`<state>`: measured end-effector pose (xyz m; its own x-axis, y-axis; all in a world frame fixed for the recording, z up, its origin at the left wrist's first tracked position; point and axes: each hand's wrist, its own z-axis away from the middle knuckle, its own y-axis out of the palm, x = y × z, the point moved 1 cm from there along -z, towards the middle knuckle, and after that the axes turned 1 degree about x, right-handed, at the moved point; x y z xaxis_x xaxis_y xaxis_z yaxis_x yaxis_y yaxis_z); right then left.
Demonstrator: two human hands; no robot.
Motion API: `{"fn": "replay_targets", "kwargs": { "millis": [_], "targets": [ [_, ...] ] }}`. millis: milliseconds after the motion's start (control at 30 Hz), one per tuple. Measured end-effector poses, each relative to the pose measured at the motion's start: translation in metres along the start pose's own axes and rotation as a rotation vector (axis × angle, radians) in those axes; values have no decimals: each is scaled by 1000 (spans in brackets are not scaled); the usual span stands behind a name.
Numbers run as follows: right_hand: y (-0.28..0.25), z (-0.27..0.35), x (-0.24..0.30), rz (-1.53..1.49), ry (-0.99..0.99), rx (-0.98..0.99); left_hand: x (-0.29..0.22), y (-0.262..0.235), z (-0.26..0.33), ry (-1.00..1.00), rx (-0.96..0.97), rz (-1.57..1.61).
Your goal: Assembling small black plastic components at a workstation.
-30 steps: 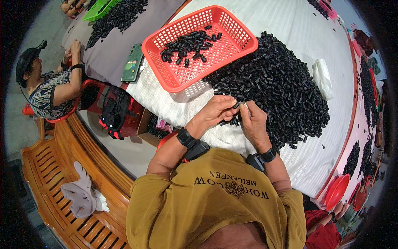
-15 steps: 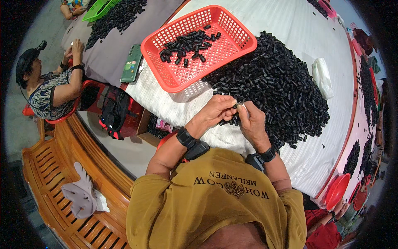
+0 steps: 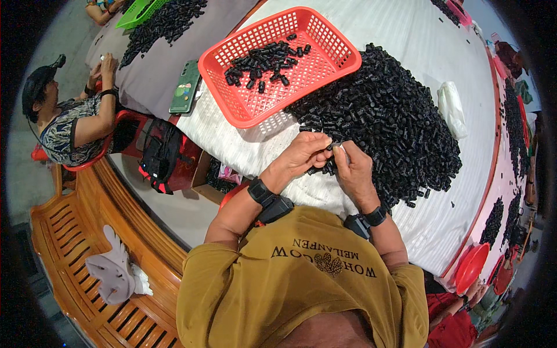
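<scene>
Both of my hands meet over the near left edge of a large heap of small black cylindrical pieces (image 3: 389, 122). My left hand (image 3: 304, 153) is closed, with thumb and fingertips pinched on a small black piece (image 3: 331, 147), mostly covered by the fingers. Against it, my right hand (image 3: 353, 168) is closed too, its thumb pressed toward the index finger. A tiny pale bit shows at the right fingertips; what it is I cannot make out. Beyond my hands stands a red plastic basket (image 3: 249, 119) holding a scatter of similar black pieces.
A green-backed phone (image 3: 184, 87) lies left of the basket on the white-covered table (image 3: 255, 153). A crumpled white bag (image 3: 451, 110) rests right of the heap. At left, a person (image 3: 81, 127) sits by another black pile. A wooden bench (image 3: 75, 255) and black backpack (image 3: 159, 156) are nearby.
</scene>
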<state>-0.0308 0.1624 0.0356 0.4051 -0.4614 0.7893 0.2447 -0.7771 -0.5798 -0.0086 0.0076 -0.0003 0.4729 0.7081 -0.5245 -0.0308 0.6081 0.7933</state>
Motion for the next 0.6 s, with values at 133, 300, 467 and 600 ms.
{"fn": "replay_targets", "kwargs": {
  "millis": [133,300,467,600],
  "targets": [
    [1,0,-1,-50,-4,-22,1,-1,-1,9,-3,-12],
    [1,-1,0,-65,26,-38,1,0,1,18,6,-2],
    [0,-1,0,-42,11,-29,0,0,1,28,26,-8],
    [0,0,0,-28,26,-5,2,-1,0,24,17,-4]
  ]
}}
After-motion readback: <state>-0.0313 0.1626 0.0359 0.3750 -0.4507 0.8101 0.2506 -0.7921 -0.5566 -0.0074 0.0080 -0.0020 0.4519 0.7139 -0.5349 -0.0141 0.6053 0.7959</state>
